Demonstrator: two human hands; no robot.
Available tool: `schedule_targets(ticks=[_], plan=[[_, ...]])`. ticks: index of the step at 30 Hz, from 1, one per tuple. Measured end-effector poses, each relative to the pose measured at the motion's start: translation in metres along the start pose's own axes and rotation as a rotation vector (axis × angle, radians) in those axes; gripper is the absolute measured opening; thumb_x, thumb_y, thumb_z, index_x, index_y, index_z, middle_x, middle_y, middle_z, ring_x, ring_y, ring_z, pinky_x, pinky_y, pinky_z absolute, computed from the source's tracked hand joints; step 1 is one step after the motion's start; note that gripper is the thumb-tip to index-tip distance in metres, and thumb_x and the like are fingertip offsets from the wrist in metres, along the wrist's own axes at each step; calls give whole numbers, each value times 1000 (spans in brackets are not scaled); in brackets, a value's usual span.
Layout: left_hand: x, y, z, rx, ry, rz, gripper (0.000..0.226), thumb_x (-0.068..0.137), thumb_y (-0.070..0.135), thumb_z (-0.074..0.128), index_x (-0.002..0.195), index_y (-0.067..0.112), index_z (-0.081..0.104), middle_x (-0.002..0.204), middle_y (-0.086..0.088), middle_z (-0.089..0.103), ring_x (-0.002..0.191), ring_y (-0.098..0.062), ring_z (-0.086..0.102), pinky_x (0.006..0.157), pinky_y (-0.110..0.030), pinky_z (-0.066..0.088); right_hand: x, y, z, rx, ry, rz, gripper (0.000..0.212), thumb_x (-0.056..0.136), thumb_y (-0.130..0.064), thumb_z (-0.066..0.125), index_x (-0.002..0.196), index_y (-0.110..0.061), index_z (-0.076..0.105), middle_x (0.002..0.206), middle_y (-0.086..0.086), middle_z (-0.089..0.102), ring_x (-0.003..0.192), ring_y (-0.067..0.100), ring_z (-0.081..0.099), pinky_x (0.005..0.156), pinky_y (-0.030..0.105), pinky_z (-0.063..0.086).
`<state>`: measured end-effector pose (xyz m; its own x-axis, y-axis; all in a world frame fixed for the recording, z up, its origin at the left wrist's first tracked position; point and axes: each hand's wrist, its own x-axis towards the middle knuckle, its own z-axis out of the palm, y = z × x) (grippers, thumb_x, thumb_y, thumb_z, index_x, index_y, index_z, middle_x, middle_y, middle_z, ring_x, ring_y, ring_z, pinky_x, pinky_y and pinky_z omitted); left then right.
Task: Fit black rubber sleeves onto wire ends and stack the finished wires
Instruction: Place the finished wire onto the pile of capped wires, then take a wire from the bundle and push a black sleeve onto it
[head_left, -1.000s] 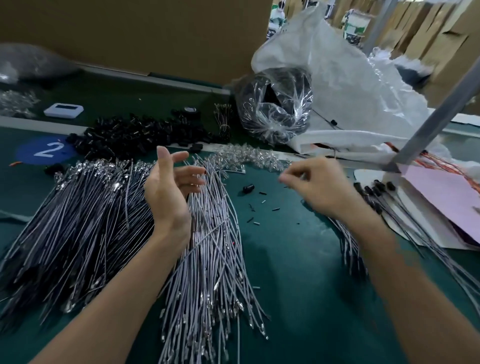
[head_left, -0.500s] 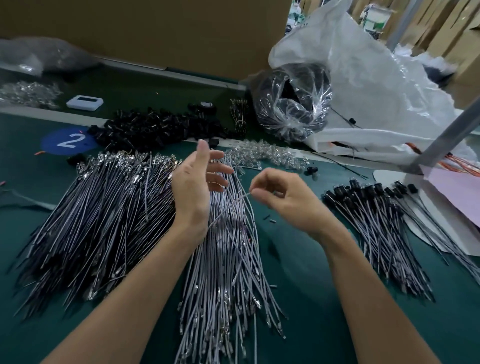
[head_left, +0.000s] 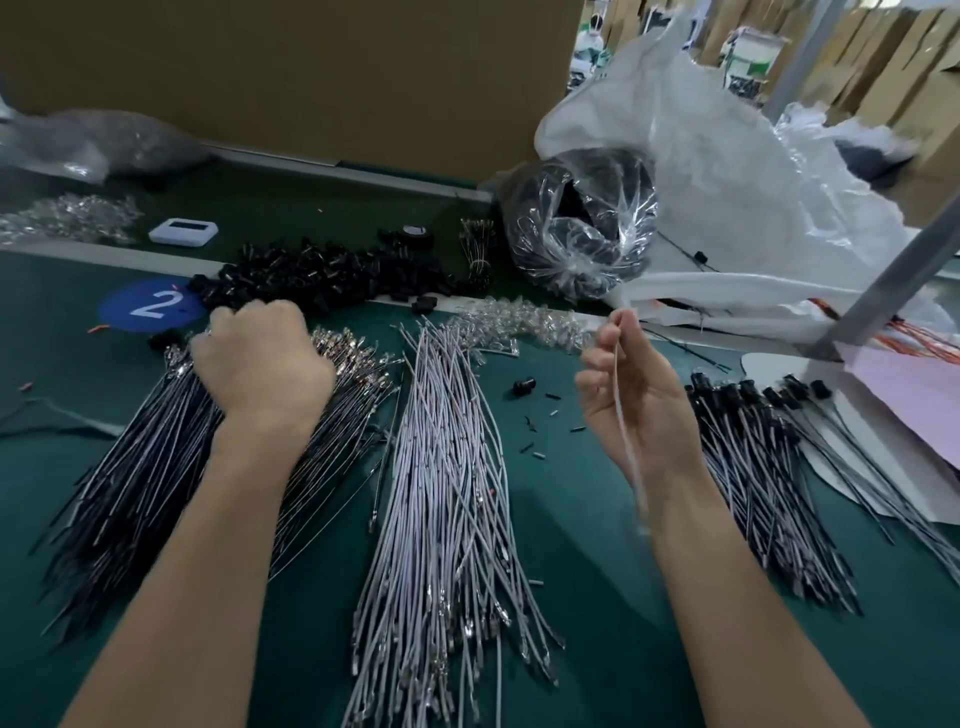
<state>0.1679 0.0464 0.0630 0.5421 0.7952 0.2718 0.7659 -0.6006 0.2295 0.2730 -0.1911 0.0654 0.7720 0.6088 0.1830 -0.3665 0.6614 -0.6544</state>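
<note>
My right hand (head_left: 634, 400) is raised palm-up and pinches one grey wire (head_left: 623, 415), which runs upright through its fingers. My left hand (head_left: 260, 364), fingers curled downward, sits on the far end of the left pile of dark wires (head_left: 145, 467); whether it grips anything there is hidden. A pile of grey wires (head_left: 447, 467) lies between my arms. Finished wires with black rubber sleeves (head_left: 753, 467) are stacked at the right. Loose black sleeves (head_left: 322, 275) are heaped at the back of the green mat (head_left: 597, 597).
Clear plastic connectors (head_left: 519, 322) lie behind the grey pile. A clear bag of black parts (head_left: 582, 234) and a big white bag (head_left: 727, 182) stand at the back right. A metal post (head_left: 893, 280) and pink paper (head_left: 914, 395) are at the right. One loose sleeve (head_left: 523, 387) lies mid-mat.
My left hand moved left and down onto the dark wire pile, fingers now curled. My right hand lifted one grey wire and carried it rightward.
</note>
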Motion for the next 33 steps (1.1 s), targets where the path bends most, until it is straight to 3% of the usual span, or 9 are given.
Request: schedule_targets(ticks=[2,6,9,12,16,19,21,26,33], plan=[[3,-2,0,9,-73,-1,19,85,24,73,101,14,71,93,-14,67,101,-36,58,83,-40,47,1,1,-1,6,17,-1,21,87,-18,53,78,-13,72,69,-2,63,53,5,56,50,14,48],[3,1,4,-25,-55,17,10,84,17,69,93,15,74,85,-13,68,91,-35,61,83,-40,48,2,4,-3,-116,58,6,16,82,-17,57,75,-13,72,66,-1,64,52,6,54,49,16,46],[4,1,6,32,-59,27,20,84,34,74,95,17,74,87,-12,68,95,-33,60,88,-41,45,3,6,-3,-195,55,34,15,82,-15,58,76,-12,71,65,0,66,52,7,56,49,16,47],[1,5,5,-49,-34,153,25,80,46,77,92,24,76,98,-7,67,105,-31,54,85,-41,44,3,8,-3,-259,50,55,17,82,-14,59,73,-14,73,65,0,67,52,7,58,50,17,48],[-6,14,5,-151,-224,210,11,78,31,82,86,26,77,86,-1,66,105,-25,56,82,-36,47,3,10,-4,-322,32,76,17,82,-14,60,73,-15,74,66,1,67,54,8,58,52,17,48],[-7,15,9,-220,-206,166,11,82,13,76,81,24,77,82,-1,71,83,-25,65,66,-31,49,3,12,-3,-376,32,99,12,80,-16,64,71,-17,72,66,1,66,53,6,55,51,16,44],[-8,15,10,-258,-177,154,12,83,12,75,78,24,75,80,-1,70,76,-24,62,61,-30,45,2,12,-3,-394,34,102,15,81,-17,64,67,-18,71,67,1,65,50,4,51,48,14,41],[-7,18,12,-193,-198,182,13,85,20,75,97,25,75,96,-3,71,88,-27,63,67,-31,42,0,10,1,-411,48,101,21,83,-17,63,64,-20,70,67,0,64,46,3,49,46,10,42],[-8,18,9,-305,-149,185,17,82,9,72,80,26,75,84,0,71,73,-23,58,63,-31,45,0,10,1,-447,65,115,17,80,-21,66,63,-21,70,68,0,63,47,4,47,46,11,42]])
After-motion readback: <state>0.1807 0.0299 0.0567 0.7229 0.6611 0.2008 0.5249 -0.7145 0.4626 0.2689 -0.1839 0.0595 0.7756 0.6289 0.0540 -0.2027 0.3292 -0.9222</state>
